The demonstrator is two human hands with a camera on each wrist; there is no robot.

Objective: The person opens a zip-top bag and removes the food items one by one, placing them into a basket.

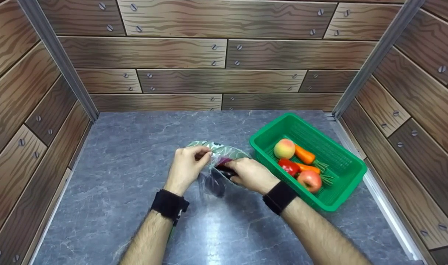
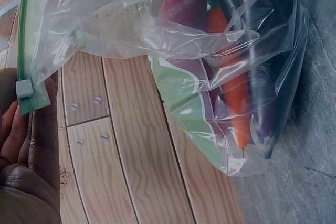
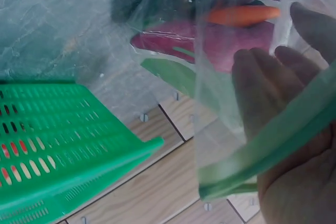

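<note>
A clear zip bag [image 1: 233, 151] with a green-edged mouth is held up between the hands. My left hand [image 1: 185, 167] pinches its rim beside the white slider [image 2: 24, 88]. My right hand [image 1: 255, 175] reaches into the mouth. In the right wrist view its fingers [image 3: 257, 72] stretch within the bag, with nothing visible between them and the thumb. Inside the bag lie a carrot [image 2: 236, 98], a dark eggplant [image 2: 265, 108] and a purple-red long vegetable [image 3: 226, 43]. Dark shiny skin shows just below the right fingers in the head view; folds of plastic partly blur the contents.
Right of the bag stands a green basket [image 1: 343, 182], close to the right forearm. It holds a peach [image 1: 284, 148], carrots [image 1: 304, 154], a red pepper [image 1: 289, 167] and an apple [image 1: 309, 180]. Wood-patterned walls [image 1: 187, 81] enclose the grey tabletop [image 1: 128, 154].
</note>
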